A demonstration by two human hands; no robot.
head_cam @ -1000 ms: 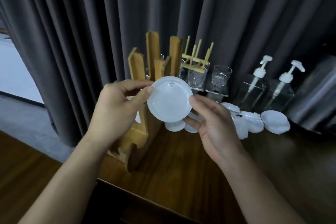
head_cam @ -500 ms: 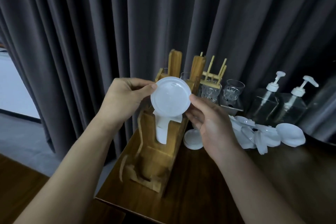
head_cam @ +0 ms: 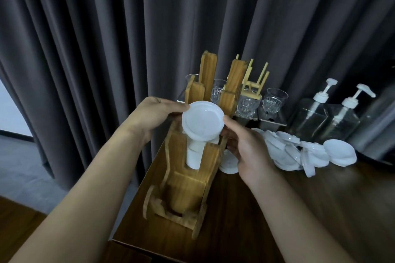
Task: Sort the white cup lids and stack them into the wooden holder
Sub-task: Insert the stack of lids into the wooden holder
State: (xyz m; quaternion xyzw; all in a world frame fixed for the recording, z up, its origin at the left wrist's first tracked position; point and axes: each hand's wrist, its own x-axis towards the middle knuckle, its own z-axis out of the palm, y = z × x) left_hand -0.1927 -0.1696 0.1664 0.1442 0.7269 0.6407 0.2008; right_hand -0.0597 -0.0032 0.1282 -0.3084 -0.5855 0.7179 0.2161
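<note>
Lid (head_cam: 202, 120) hangs tilted just above the holder (head_cam: 188, 186), pinched at its rim by the left hand (head_cam: 154, 113) and right hand (head_cam: 250, 151), thumb and fingers of each clamped on its edges; a short stack (head_cam: 193, 155) stands inside the holder, so part is done; a pile (head_cam: 299, 153) of loose lids lies on the table (head_cam: 277, 220) to the right, so much seems left.

A plain white lid (head_cam: 202, 120) above the honey-brown wooden holder (head_cam: 188, 179); behind the holder, plain dark grey curtains (head_cam: 106, 28).
</note>
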